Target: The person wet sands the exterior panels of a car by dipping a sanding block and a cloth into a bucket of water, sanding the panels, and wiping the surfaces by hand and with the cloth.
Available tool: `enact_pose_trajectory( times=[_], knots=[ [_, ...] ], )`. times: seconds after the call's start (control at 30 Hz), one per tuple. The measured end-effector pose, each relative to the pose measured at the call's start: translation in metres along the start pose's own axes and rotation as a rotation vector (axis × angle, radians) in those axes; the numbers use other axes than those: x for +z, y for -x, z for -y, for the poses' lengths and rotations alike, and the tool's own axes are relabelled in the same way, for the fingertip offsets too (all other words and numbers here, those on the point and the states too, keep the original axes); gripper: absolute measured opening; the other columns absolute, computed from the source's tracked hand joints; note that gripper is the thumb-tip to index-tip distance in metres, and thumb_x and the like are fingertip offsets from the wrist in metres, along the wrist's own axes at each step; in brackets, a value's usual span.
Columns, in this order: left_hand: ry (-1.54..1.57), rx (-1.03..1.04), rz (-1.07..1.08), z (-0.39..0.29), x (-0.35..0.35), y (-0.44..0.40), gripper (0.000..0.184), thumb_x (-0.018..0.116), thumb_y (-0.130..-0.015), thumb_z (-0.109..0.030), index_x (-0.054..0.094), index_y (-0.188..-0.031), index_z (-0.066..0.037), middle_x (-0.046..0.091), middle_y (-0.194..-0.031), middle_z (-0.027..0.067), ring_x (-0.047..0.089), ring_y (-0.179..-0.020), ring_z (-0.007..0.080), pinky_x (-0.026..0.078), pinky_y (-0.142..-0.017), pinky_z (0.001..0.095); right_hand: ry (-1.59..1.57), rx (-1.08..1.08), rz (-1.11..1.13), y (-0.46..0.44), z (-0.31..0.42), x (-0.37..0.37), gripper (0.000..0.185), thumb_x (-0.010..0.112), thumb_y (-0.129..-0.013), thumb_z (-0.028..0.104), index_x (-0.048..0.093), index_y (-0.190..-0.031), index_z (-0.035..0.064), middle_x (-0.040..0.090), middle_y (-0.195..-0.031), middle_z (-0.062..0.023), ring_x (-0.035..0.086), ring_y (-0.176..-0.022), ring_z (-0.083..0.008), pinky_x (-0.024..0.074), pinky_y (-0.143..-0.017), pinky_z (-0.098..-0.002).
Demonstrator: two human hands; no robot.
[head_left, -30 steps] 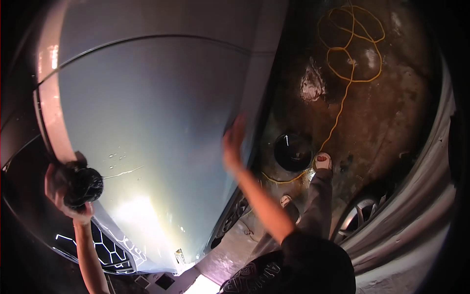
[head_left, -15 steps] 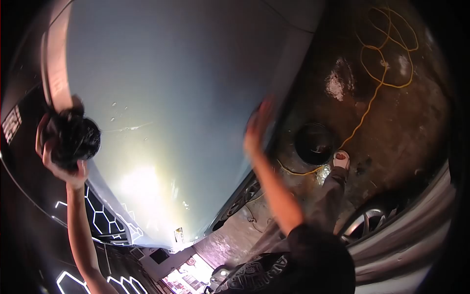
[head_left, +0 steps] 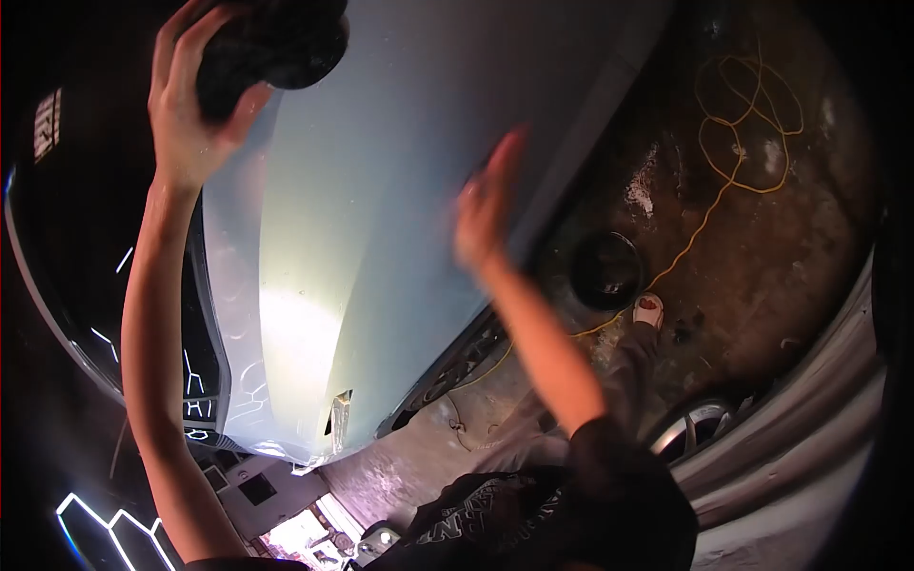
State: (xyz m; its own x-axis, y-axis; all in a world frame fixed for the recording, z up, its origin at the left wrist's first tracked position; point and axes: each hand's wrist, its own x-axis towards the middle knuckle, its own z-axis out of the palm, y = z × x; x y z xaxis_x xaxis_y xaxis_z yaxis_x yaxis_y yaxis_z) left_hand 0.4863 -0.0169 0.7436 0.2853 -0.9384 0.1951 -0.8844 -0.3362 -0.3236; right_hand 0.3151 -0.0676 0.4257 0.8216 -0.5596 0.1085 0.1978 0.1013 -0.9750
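Observation:
My left hand (head_left: 195,124) holds a round black object (head_left: 276,43) at the upper left, its fingers curled around the side and its thumb below. My right hand (head_left: 488,205) is over the middle of a large grey-blue car panel (head_left: 400,171). It is smeared by motion, with a small dark thing along its fingers that I cannot make out. A bright patch of light lies on the panel's lower left part. At the panel's lower tip is a small opening (head_left: 338,419).
A black bucket (head_left: 606,271) stands on the wet brown floor beside a yellow cord (head_left: 709,219) coiled farther back. My shoe (head_left: 648,310) is beside the bucket. At the lower right are a car wheel (head_left: 693,428) and a draped grey sheet (head_left: 790,457).
My left hand has moved up and right with the black object, toward the panel's upper part. My right hand has risen slightly. The view has shifted, and the light patch looks narrower.

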Motion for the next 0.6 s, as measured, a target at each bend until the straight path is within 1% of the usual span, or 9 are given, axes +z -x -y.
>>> enact_pose_trajectory(
  times=[0.03, 0.07, 0.17, 0.23, 0.27, 0.33, 0.4, 0.47, 0.6],
  knots=[
    [0.016, -0.019, -0.042, -0.011, 0.001, -0.009, 0.046, 0.077, -0.077, -0.016, 0.062, -0.117, -0.003, 0.06, -0.132, 0.0158, 0.057, -0.123, 0.0335, 0.048, -0.102, 0.0418, -0.107, 0.155, -0.095, -0.076, -0.011, -0.013, 0.067, 0.038, -0.104, 0.029, 0.012, -0.155, -0.0054, 0.008, -0.164, -0.0244, 0.006, -0.153, -0.0347, 0.0053, -0.124, -0.0475],
    [-0.042, 0.166, -0.048, 0.011, 0.004, -0.015, 0.065, 0.069, -0.082, -0.054, 0.055, -0.121, -0.004, 0.053, -0.125, 0.0246, 0.058, -0.114, 0.0373, 0.052, -0.091, 0.0519, -0.103, 0.136, -0.098, -0.077, 0.004, -0.011, 0.067, 0.038, -0.104, 0.029, 0.012, -0.155, -0.0054, 0.008, -0.164, -0.0244, 0.006, -0.153, -0.0347, 0.0053, -0.124, -0.0475],
    [-0.022, -0.021, -0.028, -0.002, 0.0, -0.011, 0.067, 0.073, -0.078, -0.056, 0.056, -0.118, -0.005, 0.052, -0.128, 0.0242, 0.058, -0.115, 0.0363, 0.054, -0.088, 0.0487, 0.171, -0.121, -0.109, -0.058, 0.051, 0.012, 0.063, 0.04, -0.102, 0.025, 0.018, -0.156, -0.0016, 0.018, -0.163, -0.0228, 0.013, -0.152, -0.0361, 0.0087, -0.124, -0.0502],
    [0.013, -0.03, -0.05, -0.006, 0.001, -0.01, 0.067, 0.074, -0.077, -0.058, 0.057, -0.116, -0.005, 0.053, -0.127, 0.0234, 0.059, -0.114, 0.0362, 0.054, -0.086, 0.0478, 0.216, -0.471, 0.1, 0.128, 0.082, 0.063, 0.063, 0.057, -0.096, 0.031, 0.038, -0.152, 0.0065, 0.022, -0.163, -0.0194, 0.019, -0.151, -0.0367, 0.0064, -0.117, -0.0689],
    [0.043, -0.045, -0.063, -0.008, 0.002, -0.012, 0.068, 0.075, -0.076, -0.06, 0.057, -0.113, -0.006, 0.053, -0.127, 0.0226, 0.059, -0.114, 0.036, 0.055, -0.084, 0.0469, 0.255, -0.494, 0.206, 0.174, 0.077, 0.064, 0.066, 0.054, -0.096, 0.035, 0.034, -0.153, 0.0078, 0.021, -0.163, -0.0192, 0.017, -0.151, -0.0374, 0.005, -0.116, -0.0693],
    [0.049, 0.029, -0.136, -0.011, -0.007, -0.01, 0.063, 0.074, -0.079, -0.058, 0.057, -0.111, -0.006, 0.052, -0.128, 0.0206, 0.061, -0.111, 0.0337, 0.057, -0.082, 0.0441, 0.319, -0.541, 0.421, 0.267, 0.066, 0.066, 0.072, 0.047, -0.096, 0.045, 0.027, -0.157, 0.0103, 0.019, -0.164, -0.0186, 0.013, -0.152, -0.0387, 0.0023, -0.116, -0.0701],
    [0.039, 0.041, 0.011, -0.03, -0.023, 0.003, 0.061, 0.071, -0.083, -0.057, 0.056, -0.112, -0.005, 0.05, -0.132, 0.0193, 0.063, -0.107, 0.0308, 0.059, -0.083, 0.0424, 0.198, -0.342, 0.243, 0.201, 0.062, 0.05, 0.07, 0.055, -0.097, 0.037, 0.029, -0.156, 0.0108, 0.015, -0.165, -0.0196, 0.013, -0.152, -0.0401, 0.0075, -0.115, -0.071],
    [0.049, -0.099, -0.05, -0.058, -0.023, 0.047, 0.032, 0.081, -0.072, -0.013, 0.066, -0.099, -0.002, 0.066, -0.121, 0.0119, 0.063, -0.114, 0.0318, 0.051, -0.095, 0.0383, 0.044, -0.104, -0.02, 0.099, 0.034, 0.035, 0.074, 0.051, -0.099, 0.032, 0.016, -0.158, 0.0057, 0.01, -0.165, -0.0211, 0.007, -0.152, -0.0439, 0.0059, -0.116, -0.0679],
    [0.006, 0.002, -0.061, -0.116, -0.06, 0.139, 0.038, 0.087, -0.052, -0.016, 0.062, -0.08, -0.007, 0.062, -0.089, 0.0054, 0.061, -0.084, 0.0279, 0.054, -0.073, 0.0379, 0.154, -0.101, -0.149, 0.168, 0.049, 0.066, 0.075, 0.047, -0.1, 0.033, 0.011, -0.158, 0.0017, 0.004, -0.166, -0.0222, 0.006, -0.151, -0.0453, 0.0062, -0.117, -0.0648]
  ],
)
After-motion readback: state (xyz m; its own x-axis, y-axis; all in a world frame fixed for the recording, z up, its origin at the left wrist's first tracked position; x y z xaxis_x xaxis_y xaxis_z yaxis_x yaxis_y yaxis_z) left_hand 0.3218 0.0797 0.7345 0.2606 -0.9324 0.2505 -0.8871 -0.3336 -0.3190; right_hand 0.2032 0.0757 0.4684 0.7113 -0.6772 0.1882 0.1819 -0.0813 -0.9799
